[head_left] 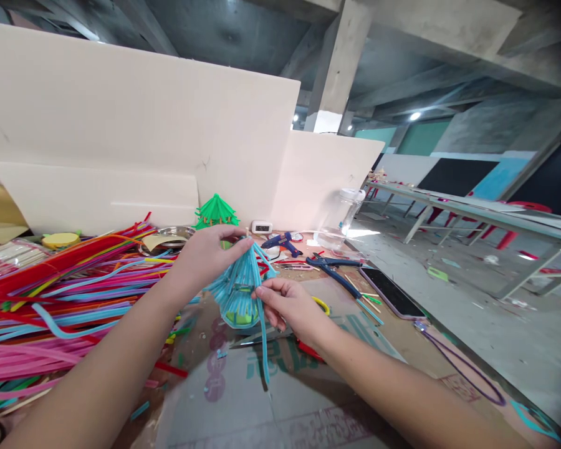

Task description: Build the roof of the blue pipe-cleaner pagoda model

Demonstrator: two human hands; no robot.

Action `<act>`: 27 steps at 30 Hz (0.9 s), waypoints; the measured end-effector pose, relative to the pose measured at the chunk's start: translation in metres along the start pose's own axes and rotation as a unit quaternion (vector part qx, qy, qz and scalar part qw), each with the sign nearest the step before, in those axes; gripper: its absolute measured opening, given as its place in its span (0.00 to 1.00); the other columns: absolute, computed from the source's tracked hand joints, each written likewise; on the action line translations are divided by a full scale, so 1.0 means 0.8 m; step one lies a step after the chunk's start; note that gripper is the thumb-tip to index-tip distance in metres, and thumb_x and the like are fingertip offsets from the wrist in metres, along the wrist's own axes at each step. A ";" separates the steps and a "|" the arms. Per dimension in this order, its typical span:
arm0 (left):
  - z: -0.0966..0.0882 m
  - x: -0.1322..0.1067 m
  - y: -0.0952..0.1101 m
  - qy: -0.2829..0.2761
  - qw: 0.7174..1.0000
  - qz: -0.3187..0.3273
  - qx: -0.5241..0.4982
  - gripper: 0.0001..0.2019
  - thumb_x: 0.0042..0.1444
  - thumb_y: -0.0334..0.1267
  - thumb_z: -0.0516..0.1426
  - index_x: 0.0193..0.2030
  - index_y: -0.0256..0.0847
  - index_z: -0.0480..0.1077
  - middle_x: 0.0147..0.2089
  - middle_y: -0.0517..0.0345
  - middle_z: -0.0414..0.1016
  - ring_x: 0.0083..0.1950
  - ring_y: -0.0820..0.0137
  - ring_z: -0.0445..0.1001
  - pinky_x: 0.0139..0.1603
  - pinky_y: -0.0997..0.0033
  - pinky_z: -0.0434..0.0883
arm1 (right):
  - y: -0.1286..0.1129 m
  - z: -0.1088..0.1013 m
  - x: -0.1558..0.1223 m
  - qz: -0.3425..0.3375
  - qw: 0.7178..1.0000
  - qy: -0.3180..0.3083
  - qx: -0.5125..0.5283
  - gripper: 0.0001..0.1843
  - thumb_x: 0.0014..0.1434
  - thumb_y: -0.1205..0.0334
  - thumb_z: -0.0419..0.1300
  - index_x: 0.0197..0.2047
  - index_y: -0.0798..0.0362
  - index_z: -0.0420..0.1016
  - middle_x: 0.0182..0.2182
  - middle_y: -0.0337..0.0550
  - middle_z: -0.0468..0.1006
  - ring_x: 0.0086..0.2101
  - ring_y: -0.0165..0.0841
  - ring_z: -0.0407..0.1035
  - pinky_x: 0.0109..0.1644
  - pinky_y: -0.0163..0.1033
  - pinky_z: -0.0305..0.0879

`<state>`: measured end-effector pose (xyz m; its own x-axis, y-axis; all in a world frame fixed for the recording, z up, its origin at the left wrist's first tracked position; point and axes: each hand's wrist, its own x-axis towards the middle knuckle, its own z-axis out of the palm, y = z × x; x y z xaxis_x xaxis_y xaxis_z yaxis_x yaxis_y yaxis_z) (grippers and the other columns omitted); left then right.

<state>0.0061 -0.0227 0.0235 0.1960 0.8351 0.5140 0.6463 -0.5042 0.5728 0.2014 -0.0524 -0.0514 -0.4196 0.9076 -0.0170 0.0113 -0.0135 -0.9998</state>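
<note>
A cone-shaped craft of light blue pipe cleaners (236, 299) is held tilted above the cardboard, its ribbed open underside facing me with some yellow-green inside. My left hand (215, 249) pinches the tip of this cone between thumb and fingers. At its right side, my right hand (285, 305) has thumb and fingers closed on a light blue pipe cleaner (264, 349), whose loose end hangs down toward the cardboard. Below the right hand lie scissors (311, 350) with a red handle, partly hidden by the hand.
Piles of coloured pipe cleaners (51, 355) cover the left side. Behind stand a small green pipe-cleaner tree (216, 212), a white timer (262, 227), a blue glue gun (283, 243) and a clear jar (343, 218). Pliers (336, 274) and a phone (393, 293) lie at right.
</note>
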 end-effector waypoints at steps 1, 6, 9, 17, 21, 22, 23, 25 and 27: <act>0.001 0.000 0.000 -0.001 1.000 0.003 0.004 0.22 0.57 0.56 0.55 0.45 0.42 0.78 0.46 0.55 0.81 0.47 0.61 0.77 0.49 0.66 0.70 | -0.003 -0.003 0.000 0.008 1.000 -0.012 -0.008 0.19 0.56 0.45 0.62 0.34 0.54 0.73 0.12 0.29 0.69 0.11 0.21 0.55 0.15 0.26 0.50; 0.004 0.002 -0.003 -0.001 1.000 -0.003 -0.031 0.22 0.56 0.56 0.56 0.45 0.41 0.78 0.45 0.55 0.81 0.46 0.62 0.78 0.51 0.67 0.70 | -0.026 -0.034 0.002 0.020 0.995 -0.059 -0.081 0.21 0.56 0.44 0.61 0.32 0.55 0.73 0.14 0.32 0.71 0.13 0.22 0.58 0.17 0.27 0.54; 0.006 0.004 -0.008 -0.001 0.998 -0.014 -0.067 0.23 0.56 0.56 0.57 0.46 0.41 0.78 0.46 0.55 0.81 0.46 0.61 0.78 0.51 0.66 0.71 | -0.031 -0.054 0.008 -0.020 0.992 -0.031 -0.125 0.21 0.58 0.43 0.60 0.30 0.55 0.72 0.14 0.32 0.70 0.14 0.22 0.59 0.18 0.28 0.56; -0.001 0.003 -0.013 -0.022 0.996 -0.016 -0.084 0.27 0.59 0.58 0.52 0.52 0.39 0.75 0.51 0.54 0.79 0.52 0.58 0.76 0.52 0.64 0.70 | -0.018 -0.056 0.018 -0.042 0.983 0.008 -0.178 0.22 0.54 0.42 0.62 0.29 0.52 0.63 0.17 0.31 0.70 0.16 0.23 0.61 0.20 0.29 0.56; -0.003 0.003 -0.014 -0.027 0.998 -0.016 -0.063 0.26 0.55 0.58 0.57 0.52 0.40 0.74 0.49 0.52 0.79 0.48 0.61 0.77 0.52 0.63 0.71 | -0.024 -0.043 0.011 -0.043 0.985 0.010 -0.167 0.19 0.54 0.45 0.62 0.29 0.53 0.66 0.15 0.30 0.68 0.15 0.23 0.59 0.20 0.29 0.56; -0.002 0.003 -0.015 -0.031 0.997 -0.020 -0.063 0.26 0.54 0.57 0.58 0.51 0.40 0.74 0.48 0.52 0.79 0.47 0.61 0.77 0.51 0.63 0.72 | -0.026 -0.041 0.010 -0.035 0.985 0.002 -0.171 0.19 0.54 0.45 0.61 0.28 0.53 0.67 0.14 0.30 0.68 0.15 0.23 0.59 0.19 0.30 0.55; -0.001 0.003 -0.014 -0.035 0.997 -0.024 -0.069 0.25 0.53 0.57 0.58 0.50 0.40 0.73 0.47 0.52 0.79 0.47 0.61 0.77 0.50 0.62 0.73 | -0.027 -0.040 0.008 -0.025 0.984 -0.004 -0.176 0.18 0.55 0.46 0.61 0.27 0.53 0.68 0.13 0.30 0.67 0.14 0.23 0.58 0.19 0.30 0.54; 0.001 0.004 -0.013 -0.040 0.995 -0.032 -0.085 0.25 0.53 0.56 0.58 0.50 0.39 0.72 0.46 0.50 0.79 0.47 0.61 0.77 0.49 0.62 0.73 | -0.030 -0.037 0.006 -0.010 0.983 -0.007 -0.182 0.18 0.55 0.47 0.61 0.25 0.54 0.70 0.12 0.31 0.66 0.14 0.23 0.58 0.19 0.30 0.54; 0.003 0.004 -0.011 -0.039 0.995 -0.038 -0.089 0.25 0.54 0.55 0.58 0.50 0.39 0.72 0.46 0.49 0.78 0.47 0.61 0.77 0.48 0.62 0.74 | -0.031 -0.035 0.005 -0.008 0.984 -0.008 -0.178 0.17 0.54 0.48 0.61 0.25 0.54 0.70 0.13 0.31 0.67 0.14 0.23 0.58 0.19 0.30 0.54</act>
<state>0.0029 -0.0150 0.0184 0.2118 0.8837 0.4173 0.5227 -0.4632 0.7157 0.2244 -0.0366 -0.0268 -0.4372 0.8993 -0.0048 0.3212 0.1512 -0.9349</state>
